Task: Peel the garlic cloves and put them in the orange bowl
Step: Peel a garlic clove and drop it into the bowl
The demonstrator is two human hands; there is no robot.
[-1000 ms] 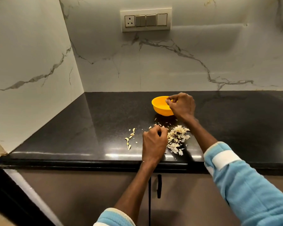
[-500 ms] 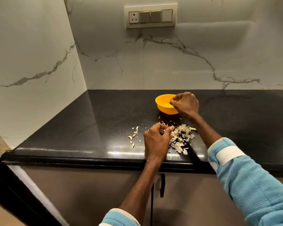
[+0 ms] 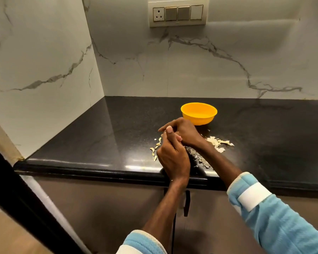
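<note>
Nearest the camera, your two light-blue sleeves: left sleeve (image 3: 141, 242) at bottom centre, right sleeve (image 3: 283, 228) at lower right with a white cuff band (image 3: 253, 197). Both forearms bare above them. Between the forearms, a dark cabinet handle (image 3: 186, 204) on the brown door under the table.

Black glossy table (image 3: 117, 129), front edge just past your left wrist.

Your left hand (image 3: 173, 158) is over the front edge, fingers curled in, thumb (image 3: 170, 133) pointing up. Your right hand (image 3: 186, 133) sits just behind it, reaching across toward the left, fingers curled, knuckles up. The two hands touch.

Grip state: both grips are closed down around the same spot, but the fingers hide it. Cannot tell if either grip is pinching a garlic clove; only a small pale patch shows where the hands meet.

Loose peel lies on the table in three spots:
- small scraps (image 3: 155, 150) just left of your left hand
- flakes (image 3: 198, 158) along the near side of your right forearm
- a paler pile (image 3: 218, 143) right of your right wrist

Orange bowl (image 3: 198, 118) stands upright on the table just behind your right hand, apart from both hands. Contents not readable from this angle.

Behind it, white marble wall (image 3: 191, 70) with grey veins, meeting a side wall at the left corner. Switch panel (image 3: 178, 12) with one socket is high on the back wall.
</note>
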